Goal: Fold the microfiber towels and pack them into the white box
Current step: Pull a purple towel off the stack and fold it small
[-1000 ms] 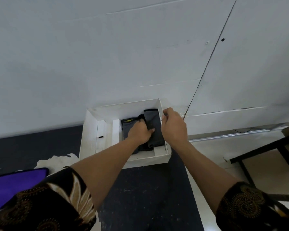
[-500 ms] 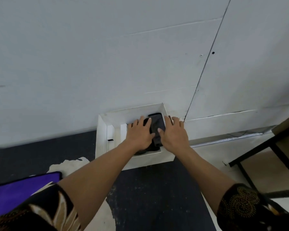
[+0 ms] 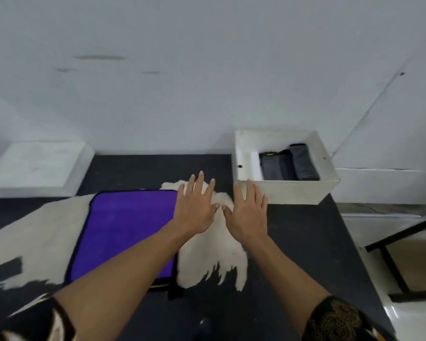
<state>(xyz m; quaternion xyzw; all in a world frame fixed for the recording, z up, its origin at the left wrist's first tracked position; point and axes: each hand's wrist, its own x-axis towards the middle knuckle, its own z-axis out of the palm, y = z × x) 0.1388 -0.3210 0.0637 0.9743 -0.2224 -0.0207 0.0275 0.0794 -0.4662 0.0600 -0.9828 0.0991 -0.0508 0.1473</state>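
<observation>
Your left hand (image 3: 194, 207) and right hand (image 3: 247, 215) hover flat and empty beside the purple towel (image 3: 123, 230). Grey towels (image 3: 288, 163) sit in the white box (image 3: 290, 190) beyond, their folds blurred.

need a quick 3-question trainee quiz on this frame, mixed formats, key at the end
1. True or false: the left hand and right hand are both open, gripping nothing.
2. Relative to the white box, where is the purple towel? A) inside it B) left of it, spread flat on the cream cloth C) behind it, against the wall
3. Fill in: the folded towels already in the box are ___ in colour.
Key: 1 true; 2 B; 3 dark grey.
</observation>
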